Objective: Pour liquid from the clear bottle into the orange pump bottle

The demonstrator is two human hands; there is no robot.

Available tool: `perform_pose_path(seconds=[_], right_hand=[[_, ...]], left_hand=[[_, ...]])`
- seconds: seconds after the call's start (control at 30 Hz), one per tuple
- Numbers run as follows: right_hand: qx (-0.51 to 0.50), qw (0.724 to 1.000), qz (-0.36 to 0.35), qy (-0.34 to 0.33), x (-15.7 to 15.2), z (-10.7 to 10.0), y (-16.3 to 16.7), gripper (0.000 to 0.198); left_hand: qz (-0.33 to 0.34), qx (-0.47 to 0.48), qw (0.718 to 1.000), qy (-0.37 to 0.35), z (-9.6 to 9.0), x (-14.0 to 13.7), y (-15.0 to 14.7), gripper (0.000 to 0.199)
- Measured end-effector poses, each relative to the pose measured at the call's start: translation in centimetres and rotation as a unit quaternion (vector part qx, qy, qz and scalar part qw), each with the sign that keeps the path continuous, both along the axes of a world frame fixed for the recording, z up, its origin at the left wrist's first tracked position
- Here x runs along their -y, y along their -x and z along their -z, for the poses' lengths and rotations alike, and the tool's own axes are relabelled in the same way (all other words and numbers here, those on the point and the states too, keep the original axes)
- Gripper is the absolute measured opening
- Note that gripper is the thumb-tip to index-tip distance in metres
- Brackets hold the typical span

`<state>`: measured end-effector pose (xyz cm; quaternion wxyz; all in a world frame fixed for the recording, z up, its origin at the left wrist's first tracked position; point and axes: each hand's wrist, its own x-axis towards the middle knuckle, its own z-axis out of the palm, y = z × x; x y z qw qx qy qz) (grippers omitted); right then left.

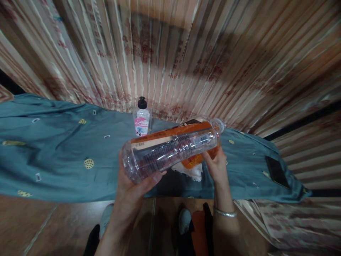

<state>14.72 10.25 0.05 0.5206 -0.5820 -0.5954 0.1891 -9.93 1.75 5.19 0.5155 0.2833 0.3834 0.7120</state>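
Observation:
A large clear plastic bottle [170, 151] with an orange label strip lies almost level in the air, its neck end tipped up to the right. My left hand [135, 185] is closed round its base end, thumb along the near side. My right hand [217, 163] grips it near the neck, with most of the fingers hidden behind the plastic. Below and behind the bottle, an orange object [192, 161], mostly hidden, rests by a white cloth [195, 172]. A small white and pink bottle [141, 122] with a black cap stands upright behind.
The surface is covered with a teal patterned cloth [61, 149]. A dark phone-like slab [276, 171] lies near its right end. Pleated, flower-patterned curtains [165, 57] hang along the back and right. Tiled floor [64, 227] and feet show below the front edge.

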Motion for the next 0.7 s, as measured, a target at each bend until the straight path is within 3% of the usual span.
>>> perform_pose_path(seconds=[0.13, 0.3, 0.7], right_hand=[[-0.002, 1.0, -0.001, -0.002, -0.01, -0.06, -0.03, 0.066], [-0.003, 1.0, 0.0, -0.006, 0.08, -0.27, 0.09, 0.062], [-0.006, 0.999, -0.02, -0.028, 0.2, 0.01, -0.38, 0.056]], left_hand=[[-0.012, 0.017, 1.0, 0.007, -0.04, -0.12, -0.15, 0.072], [0.02, 0.002, 1.0, -0.012, 0.43, -0.36, 0.06, 0.067], [0.0, 0.021, 1.0, -0.011, 0.16, -0.54, -0.56, 0.072]])
